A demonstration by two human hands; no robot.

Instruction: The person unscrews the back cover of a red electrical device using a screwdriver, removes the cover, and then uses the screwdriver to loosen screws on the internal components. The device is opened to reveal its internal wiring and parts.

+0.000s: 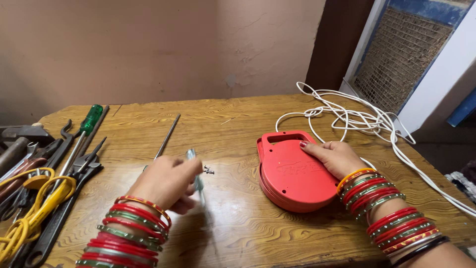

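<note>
Red case (292,173) at table's (238,124) four o'clock, flat under released right hand (334,156); left hand (166,181) grasping screwdriver (196,171); loose screws (208,170) already out at centre; white cord (357,119) at two o'clock.

Red flat case (292,173); white cord (357,119); green-handled screwdriver (90,119); yellow-gripped pliers (34,208); brown wood-grain surface (238,119); red, green, gold bangles (129,228).

A single head-worn camera looks forward and down across the wooden table (248,223) from the person's seat, close to it. It faces a plaster wall (148,44); what seems a mesh-fronted cooler (401,49) fills the upper right.
</note>
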